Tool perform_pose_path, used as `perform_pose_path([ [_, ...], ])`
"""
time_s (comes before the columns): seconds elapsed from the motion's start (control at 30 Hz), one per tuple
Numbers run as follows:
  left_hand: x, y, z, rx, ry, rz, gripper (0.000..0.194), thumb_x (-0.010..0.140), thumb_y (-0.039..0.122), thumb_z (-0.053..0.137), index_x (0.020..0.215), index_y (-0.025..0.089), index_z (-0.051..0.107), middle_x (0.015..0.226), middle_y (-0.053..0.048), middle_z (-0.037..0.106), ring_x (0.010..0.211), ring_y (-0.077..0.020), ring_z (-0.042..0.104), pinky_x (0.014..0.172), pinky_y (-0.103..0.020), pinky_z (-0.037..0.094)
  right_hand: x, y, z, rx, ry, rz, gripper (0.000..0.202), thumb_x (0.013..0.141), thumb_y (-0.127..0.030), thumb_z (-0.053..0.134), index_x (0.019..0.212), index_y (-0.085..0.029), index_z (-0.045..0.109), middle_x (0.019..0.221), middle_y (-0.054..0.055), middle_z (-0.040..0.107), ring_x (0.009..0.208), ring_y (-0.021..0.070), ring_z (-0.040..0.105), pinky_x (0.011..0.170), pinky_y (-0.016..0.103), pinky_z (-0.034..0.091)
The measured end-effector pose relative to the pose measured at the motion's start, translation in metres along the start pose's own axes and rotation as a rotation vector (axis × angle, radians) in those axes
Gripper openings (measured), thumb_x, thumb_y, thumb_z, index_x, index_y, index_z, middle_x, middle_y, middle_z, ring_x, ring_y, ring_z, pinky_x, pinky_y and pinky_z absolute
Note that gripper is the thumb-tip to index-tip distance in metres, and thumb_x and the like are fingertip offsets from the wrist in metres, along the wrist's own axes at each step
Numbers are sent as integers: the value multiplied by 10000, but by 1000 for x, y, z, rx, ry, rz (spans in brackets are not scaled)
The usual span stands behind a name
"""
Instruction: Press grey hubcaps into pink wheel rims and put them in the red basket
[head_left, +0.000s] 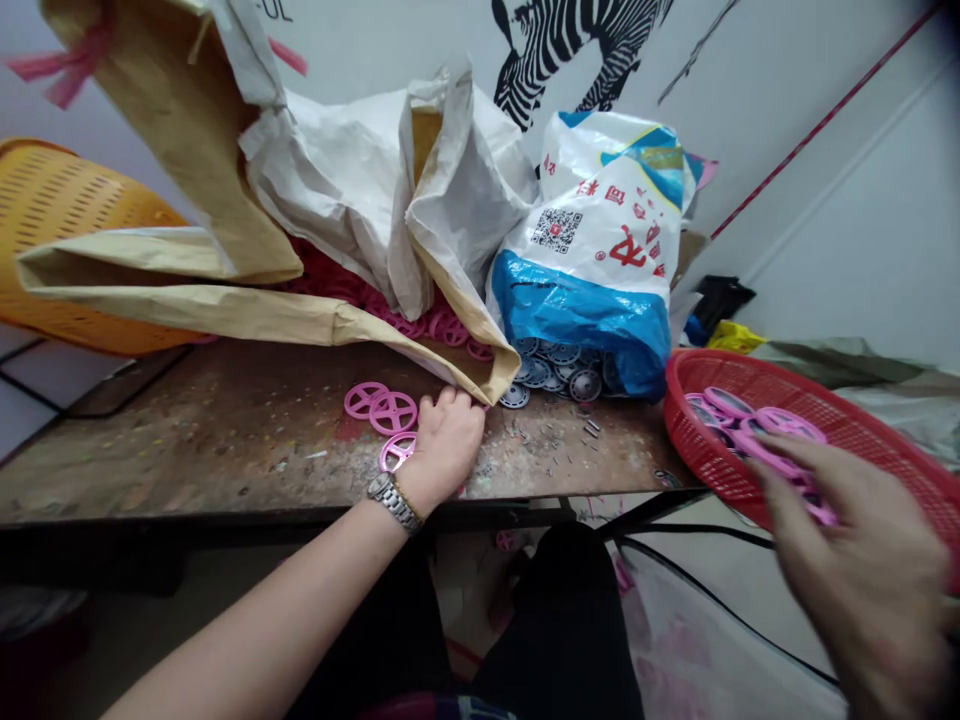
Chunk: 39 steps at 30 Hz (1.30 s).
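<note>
My left hand [450, 440], with a metal watch [395, 502] on its wrist, is down on the worktable by the lower edge of a paper-lined sack [420, 345]. Its fingers are curled under, and whatever they hold is hidden. Just left of it lie a few pink spoked plastic wheels [393, 412]. Over a red plastic basket [697, 470] is my right hand [847, 540], blurred by motion. A pink wheel [780, 455] shows between its thumb and fingers, above other pink wheels with dark centres [726, 402] in the basket.
Pink wheels [450, 328] fill the sack's mouth. Grey discs [555, 365] spill from a blue and white bag [592, 300]. Small metal pins [592, 428] lie on the worktable [255, 420]. An orange basket [82, 200] leans at the left.
</note>
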<state>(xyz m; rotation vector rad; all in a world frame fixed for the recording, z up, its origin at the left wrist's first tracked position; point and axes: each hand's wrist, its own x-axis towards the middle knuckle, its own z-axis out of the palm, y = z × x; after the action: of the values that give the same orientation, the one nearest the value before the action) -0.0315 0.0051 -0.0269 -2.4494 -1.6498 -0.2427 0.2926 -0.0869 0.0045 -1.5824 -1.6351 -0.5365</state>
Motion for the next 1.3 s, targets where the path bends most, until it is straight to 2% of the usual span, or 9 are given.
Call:
perform_pose_path([
  [0.13,-2,-3,0,7,21,18,204,954,113,475,1019,136,666,1049,-141,630,1030,-313,531,830,-471,456,-11,-50,32,193,-184,-138,236,975,-356,520,1053,-224,700,1067,104,735,1002,264,670,922,443,522],
  [0.33,-6,-10,4,2,47,51,166,957,119,492,976,136,656,1035,-130,629,1011,-292,537,784,-418,469,-2,-93,86,317,-466,-152,249,983,-261,489,1095,-206,704,1116,108,720,1062,265,636,957,423,489],
  [0.47,-6,-15,5,-22,65,132,144,973,144,506,986,147,649,1041,-109,629,1023,-269,542,800,-387,472,18,-117,118,172,-611,-157,283,989,-240,476,1161,-205,699,1156,112,700,1070,263,617,935,387,483],
  [0.63,-10,-21,2,-71,63,339,176,1011,239,498,981,163,654,1035,-81,631,1016,-228,556,828,-348,462,33,-130,146,35,-648,-161,260,980,-254,526,1159,-188,703,1155,138,669,1091,280,585,895,369,471],
  [0.77,-18,-23,-2,-172,65,513,175,1014,206,483,984,151,647,1044,-77,632,988,-214,558,854,-344,463,31,-128,151,9,-660,-177,259,963,-286,577,1173,-192,695,1146,139,651,1073,287,578,865,365,467],
  [0.9,-27,-22,-4,-265,38,534,140,1003,205,507,1046,169,635,1090,-68,636,1009,-211,563,886,-342,472,25,-117,142,29,-673,-212,228,972,-314,577,1129,-201,698,1187,105,646,1077,263,576,890,351,460],
  [1.07,-37,-12,-3,-400,77,297,324,927,287,657,1207,158,560,1192,-101,611,1126,-249,551,952,-381,492,19,-101,132,102,-645,-193,196,960,-367,605,920,-202,702,1101,76,683,1019,243,598,886,341,453],
  [1.17,-39,-3,-1,-383,130,158,495,882,398,707,1273,158,522,1236,-130,589,1195,-291,533,997,-430,482,20,-102,132,37,-600,-125,281,958,-447,590,1004,-187,684,1045,95,694,999,266,601,858,363,456],
  [1.3,-38,8,2,-295,153,126,598,857,449,724,1329,156,501,1248,-145,590,1267,-326,504,1080,-477,419,24,-117,138,-73,-605,-51,374,946,-516,572,1074,-181,676,1117,145,671,1053,311,589,829,392,456],
])
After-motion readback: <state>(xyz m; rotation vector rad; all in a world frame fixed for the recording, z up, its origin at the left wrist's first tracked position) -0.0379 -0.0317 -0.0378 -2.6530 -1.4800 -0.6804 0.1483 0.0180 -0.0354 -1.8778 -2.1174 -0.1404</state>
